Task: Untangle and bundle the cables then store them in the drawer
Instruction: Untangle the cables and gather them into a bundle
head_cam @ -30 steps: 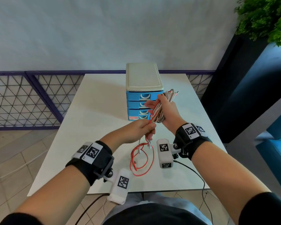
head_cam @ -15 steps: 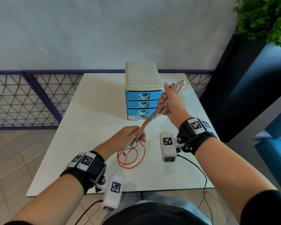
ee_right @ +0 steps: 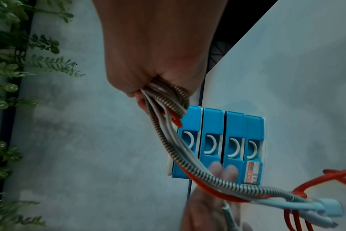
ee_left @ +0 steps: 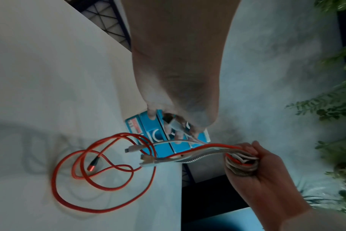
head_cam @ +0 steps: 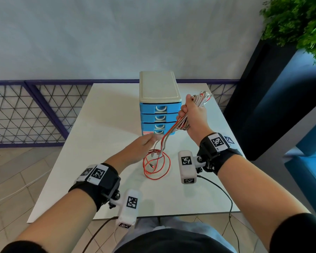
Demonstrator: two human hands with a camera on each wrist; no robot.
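My right hand [head_cam: 191, 114] is raised beside the blue drawer unit [head_cam: 160, 108] and grips a folded cable bundle [head_cam: 201, 97] of white, striped and red strands [ee_right: 164, 96]. Loose strands [head_cam: 169, 133] run down from that fist toward my left hand [head_cam: 146, 144], which is blurred and low over the table. In the left wrist view the left fingers [ee_left: 178, 132] pinch a white cable's plug [ee_left: 172, 125]. The red cable's free end [head_cam: 156, 166] lies in loops on the table [ee_left: 101, 171]. All drawers [ee_right: 233, 146] are closed.
The white table [head_cam: 108, 125] has bare surface to the left of the drawer unit and in front of the red loops. A dark planter [head_cam: 259, 99] with a green plant stands right of the table. A purple mesh fence [head_cam: 26, 110] runs behind.
My right hand has risen up and to the right with the bundle. My left hand slid down the strands, then moved slightly forward toward the drawers. The red loops now lie on the table.
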